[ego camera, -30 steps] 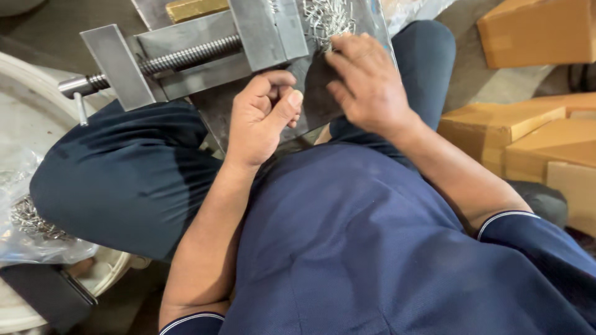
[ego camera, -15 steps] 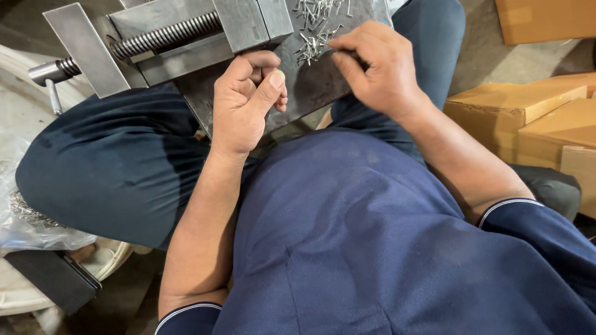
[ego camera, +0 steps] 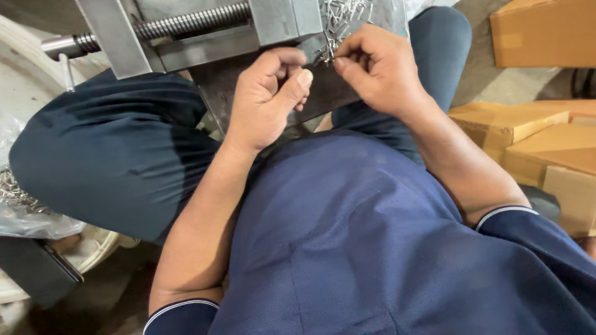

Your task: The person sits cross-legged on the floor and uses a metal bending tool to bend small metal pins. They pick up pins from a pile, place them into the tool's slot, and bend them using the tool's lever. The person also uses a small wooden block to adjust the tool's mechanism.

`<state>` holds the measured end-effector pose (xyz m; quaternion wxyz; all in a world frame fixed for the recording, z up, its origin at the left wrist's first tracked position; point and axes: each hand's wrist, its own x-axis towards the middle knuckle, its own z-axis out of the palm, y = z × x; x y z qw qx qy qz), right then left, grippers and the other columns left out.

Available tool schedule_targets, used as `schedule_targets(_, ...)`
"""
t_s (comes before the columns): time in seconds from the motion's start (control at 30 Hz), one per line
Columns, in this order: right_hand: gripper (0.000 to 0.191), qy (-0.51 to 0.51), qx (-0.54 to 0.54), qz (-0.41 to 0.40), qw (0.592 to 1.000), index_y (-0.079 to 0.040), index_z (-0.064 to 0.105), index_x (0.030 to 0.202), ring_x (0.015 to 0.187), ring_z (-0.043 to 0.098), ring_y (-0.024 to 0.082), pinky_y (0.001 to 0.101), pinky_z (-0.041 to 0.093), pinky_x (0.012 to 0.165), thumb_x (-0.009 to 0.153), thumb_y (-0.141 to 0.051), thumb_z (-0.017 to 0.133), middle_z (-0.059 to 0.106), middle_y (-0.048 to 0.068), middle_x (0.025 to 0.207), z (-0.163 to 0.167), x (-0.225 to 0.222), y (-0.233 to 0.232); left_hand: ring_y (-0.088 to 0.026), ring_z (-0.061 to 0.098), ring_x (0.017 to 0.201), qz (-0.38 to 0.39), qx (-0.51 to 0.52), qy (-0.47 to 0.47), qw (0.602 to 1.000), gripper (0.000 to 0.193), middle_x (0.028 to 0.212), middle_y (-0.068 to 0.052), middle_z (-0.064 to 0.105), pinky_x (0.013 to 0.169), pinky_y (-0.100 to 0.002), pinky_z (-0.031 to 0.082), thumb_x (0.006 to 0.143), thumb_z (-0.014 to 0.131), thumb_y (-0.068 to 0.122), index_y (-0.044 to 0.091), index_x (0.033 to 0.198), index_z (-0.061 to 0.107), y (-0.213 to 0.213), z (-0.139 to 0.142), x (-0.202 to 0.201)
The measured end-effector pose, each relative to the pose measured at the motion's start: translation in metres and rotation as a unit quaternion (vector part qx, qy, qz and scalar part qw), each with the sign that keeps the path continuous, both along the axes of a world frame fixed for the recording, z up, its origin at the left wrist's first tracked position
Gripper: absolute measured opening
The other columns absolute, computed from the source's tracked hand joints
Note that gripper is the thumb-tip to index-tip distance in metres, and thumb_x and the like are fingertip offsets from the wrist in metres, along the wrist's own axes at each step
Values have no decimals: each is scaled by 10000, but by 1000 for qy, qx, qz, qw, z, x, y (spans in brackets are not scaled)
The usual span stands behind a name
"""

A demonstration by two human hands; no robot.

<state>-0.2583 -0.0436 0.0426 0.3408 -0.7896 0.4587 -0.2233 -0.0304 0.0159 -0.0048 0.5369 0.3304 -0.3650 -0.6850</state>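
Note:
My left hand [ego camera: 267, 93] is curled into a loose fist, thumb pressed on the forefinger, resting on a dark metal plate [ego camera: 214, 93]. Whether anything lies inside the fist is hidden. My right hand [ego camera: 379, 68] pinches a small metal pin [ego camera: 327, 54] between thumb and fingertips at the near edge of a pile of small silvery pins [ego camera: 344, 15]. Just beyond both hands stands a grey steel vise [ego camera: 273, 22] with a threaded screw [ego camera: 192, 22] running left. I sit with my knees spread around it.
Brown cardboard boxes stand at the right [ego camera: 540, 37] and lower right [ego camera: 528, 124]. At the left are a white tub [ego camera: 25, 93] and a clear plastic bag of metal parts [ego camera: 18, 198]. A dark flat object [ego camera: 37, 273] lies at the bottom left.
The view has shifted closer to the vise. My right hand moved from lying flat on the pins to pinching one at the pile's edge. My left fist stayed curled nearby.

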Motion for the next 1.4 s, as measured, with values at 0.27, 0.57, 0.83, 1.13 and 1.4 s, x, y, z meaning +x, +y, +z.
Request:
schedule_targets(0.27, 82, -395, 496, -76, 769, -35, 628, 1055, 697, 568, 98, 218, 424, 582, 1062, -110, 662, 633, 34, 853, 5, 0, 0, -48, 622, 872, 26, -148, -200, 968, 306, 977, -19, 685, 802, -220, 532, 1084, 681, 150, -17, 1330, 610, 0, 6, -4)
schedule_targets(0.57, 128, -308, 337, -23, 889, -41, 611, 1144, 787, 581, 88, 233, 487, 672, 1045, -99, 670, 640, 27, 956, 2, 21, 8, -45, 553, 723, -48, -25, -54, 997, 197, 803, 12, 623, 665, -227, 474, 1106, 556, 219, 45, 1031, 612, -4, 1, 0)
schedule_targets(0.83, 73, -113, -33, 56, 991, -10, 651, 1075, 863, 626, 119, 259, 519, 777, 1048, -37, 714, 670, 60, 994, 34, 30, -12, -54, 572, 755, -29, 14, 24, 999, 221, 863, 16, 634, 673, -234, 491, 1072, 618, 241, 36, 1154, 626, -5, -4, -1)
schedule_targets(1.13, 109, -45, -135, 63, 988, 2, 661, 1119, 844, 654, 159, 293, 541, 767, 1111, -72, 740, 666, 81, 987, 46, 59, -68, -53, 548, 763, -18, 31, -2, 999, 302, 879, 27, 609, 681, -232, 488, 1002, 706, 177, -10, 1223, 619, -6, -3, -4)
schedule_targets(1.4, 111, -40, -134, 69, 988, 13, 657, 1078, 807, 654, 155, 272, 537, 721, 1107, -57, 739, 652, 83, 1002, 48, 63, -71, -48, 528, 812, -12, 6, -12, 1000, 312, 893, 34, 593, 763, -221, 469, 1000, 722, 172, -26, 1220, 622, -7, -4, -6)
